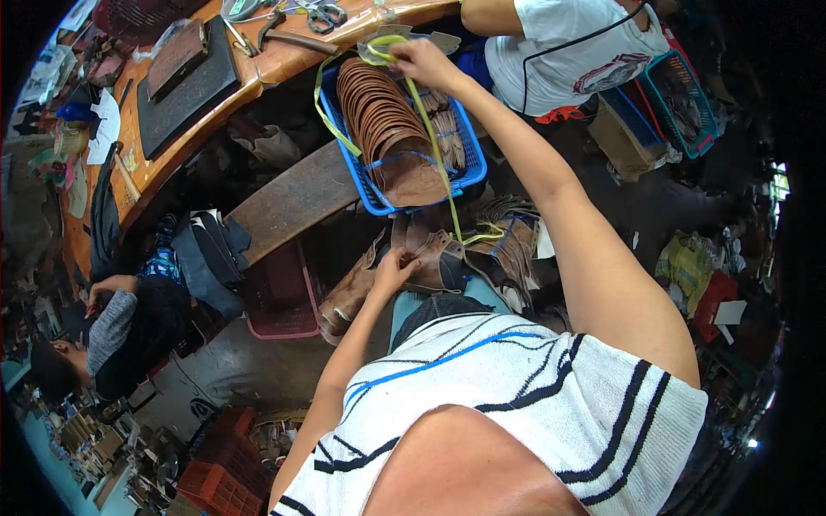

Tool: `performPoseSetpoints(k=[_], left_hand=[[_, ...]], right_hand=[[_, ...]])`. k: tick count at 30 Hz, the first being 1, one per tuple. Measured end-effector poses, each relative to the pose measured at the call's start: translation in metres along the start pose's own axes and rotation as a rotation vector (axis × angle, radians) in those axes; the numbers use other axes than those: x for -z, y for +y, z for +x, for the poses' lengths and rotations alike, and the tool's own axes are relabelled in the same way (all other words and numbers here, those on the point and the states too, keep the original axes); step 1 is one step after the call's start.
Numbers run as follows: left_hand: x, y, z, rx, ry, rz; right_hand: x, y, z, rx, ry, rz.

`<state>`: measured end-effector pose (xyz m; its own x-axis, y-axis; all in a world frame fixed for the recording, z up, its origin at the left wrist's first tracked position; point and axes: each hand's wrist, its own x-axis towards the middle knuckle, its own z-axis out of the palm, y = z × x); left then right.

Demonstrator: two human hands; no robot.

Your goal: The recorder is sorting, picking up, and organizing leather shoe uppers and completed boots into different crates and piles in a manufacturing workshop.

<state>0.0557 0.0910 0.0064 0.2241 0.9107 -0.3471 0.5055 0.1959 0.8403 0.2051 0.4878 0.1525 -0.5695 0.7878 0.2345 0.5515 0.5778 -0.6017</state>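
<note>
Yellow strap [428,129] pinched in right hand [422,62] over blue basket [469,163].

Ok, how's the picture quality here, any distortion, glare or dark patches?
Head view: strong fisheye bending, the orange workbench curves and black corners ring the frame; glare blows out a bright patch at the right rim; the right hand on the yellow strap and the blue basket are evenly lit and sharp.

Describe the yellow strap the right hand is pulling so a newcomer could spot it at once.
Start at the blue plastic basket of brown leather pieces below the wooden workbench. The yellow strap runs from the right hand above the basket down across it. It is the only bright, thin band among brown leather.
</note>
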Motion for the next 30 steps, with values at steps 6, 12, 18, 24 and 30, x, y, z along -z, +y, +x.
performPoseSetpoints(k=[6,12,18,24,30], left_hand=[[0.022,0.075,0.067,-0.092,0.232,-0.402],[0.007,0.106,0.143,0.126,-0.295,-0.423],[0.113,0.156,0.162,0.073,-0.290,-1.100],[0.212,0.171,0.215,-0.202,-0.024,-1.298],[0.227,0.159,0.223,-0.104,-0.013,-1.182]], right_hand=[[-0.005,-0.045,0.058,0.271,0.116,0.048],[0.009,-0.034,0.079,-0.004,0.159,0.421],[0.017,-0.029,-0.035,-0.503,-0.273,0.304],[0.016,-0.065,-0.204,-0.667,-0.938,1.177],[0.052,-0.028,-0.204,-0.604,-0.501,0.803]])
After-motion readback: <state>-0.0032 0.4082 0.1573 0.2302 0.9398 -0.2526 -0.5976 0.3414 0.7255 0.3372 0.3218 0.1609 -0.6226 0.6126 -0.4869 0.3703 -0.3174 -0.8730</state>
